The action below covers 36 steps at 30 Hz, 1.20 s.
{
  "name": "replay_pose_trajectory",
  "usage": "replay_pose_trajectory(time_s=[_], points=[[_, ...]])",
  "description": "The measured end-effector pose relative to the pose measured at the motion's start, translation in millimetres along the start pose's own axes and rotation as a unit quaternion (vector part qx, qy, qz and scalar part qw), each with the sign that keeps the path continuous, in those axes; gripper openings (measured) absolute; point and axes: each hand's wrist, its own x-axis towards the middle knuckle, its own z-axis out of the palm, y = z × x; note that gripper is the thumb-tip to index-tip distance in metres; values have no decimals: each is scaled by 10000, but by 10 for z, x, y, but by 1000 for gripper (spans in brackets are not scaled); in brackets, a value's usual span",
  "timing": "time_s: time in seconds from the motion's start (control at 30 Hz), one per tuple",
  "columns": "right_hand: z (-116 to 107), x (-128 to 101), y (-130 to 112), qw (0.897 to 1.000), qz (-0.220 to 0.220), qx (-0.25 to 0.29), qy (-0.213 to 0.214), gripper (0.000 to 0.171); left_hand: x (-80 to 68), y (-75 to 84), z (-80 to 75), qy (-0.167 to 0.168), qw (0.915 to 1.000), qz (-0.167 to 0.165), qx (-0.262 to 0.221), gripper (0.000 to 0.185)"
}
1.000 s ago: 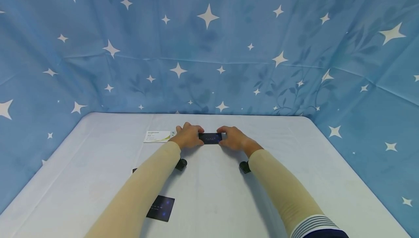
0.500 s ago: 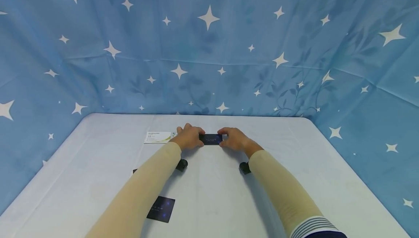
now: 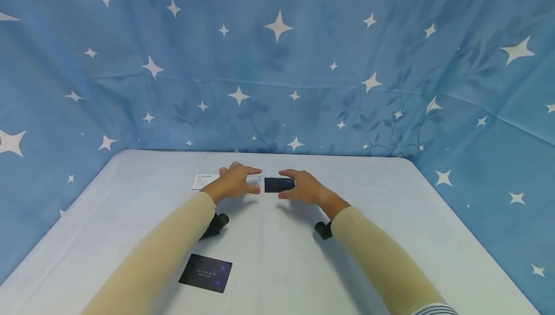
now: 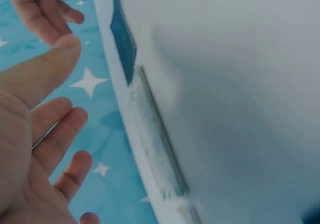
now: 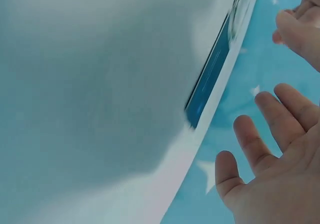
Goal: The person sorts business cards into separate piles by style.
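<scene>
A dark blue card (image 3: 277, 185) lies flat on the white table (image 3: 282, 257) near its far edge, between my two hands. My left hand (image 3: 236, 181) hovers just left of it with its fingers spread and holds nothing. Just right of the card hovers my right hand (image 3: 300, 187), also open and empty. In the left wrist view my open left hand (image 4: 35, 134) is off the table, with the dark card (image 4: 124, 41) and a white card (image 4: 160, 144) beyond it. The right wrist view shows my right hand (image 5: 270, 159) with straight fingers beside the dark card (image 5: 210, 79).
A white business card (image 3: 204, 180) lies left of my left hand. Another dark card (image 3: 205, 272) lies near the front left by my left forearm. Blue star-patterned cloth (image 3: 277, 64) walls the table at the back and both sides.
Both hands have let go of the dark card and drawn slightly apart and up. My left arm has shifted left, uncovering the front dark card.
</scene>
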Motion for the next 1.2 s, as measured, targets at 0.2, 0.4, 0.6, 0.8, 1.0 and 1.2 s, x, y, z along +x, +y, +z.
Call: replay_pose_trajectory(time_s=[0.2,0.4,0.6,0.8,1.0,1.2], points=[[152,-62,-196,9981,-603,2,-159,68,-393,-147,-120,209,9991,177,-312,71],[334,-64,-492,9956,-904,21,-249,66,-847,-366,-222,472,9981,270,-299,72],[592,-38,-748,9935,-1045,54,-442,64,-1218,-609,-238,575,9978,-6,-331,69],[767,44,-919,9906,-1242,-95,-566,61,-1435,-779,-142,657,9973,-204,-257,67],[927,99,-1023,9871,-1273,-618,-751,63,-1535,-842,-59,514,9979,-378,-57,66],[1040,98,-1127,9838,-1042,-1112,-949,69,-1569,-826,-35,338,9981,-485,154,63]])
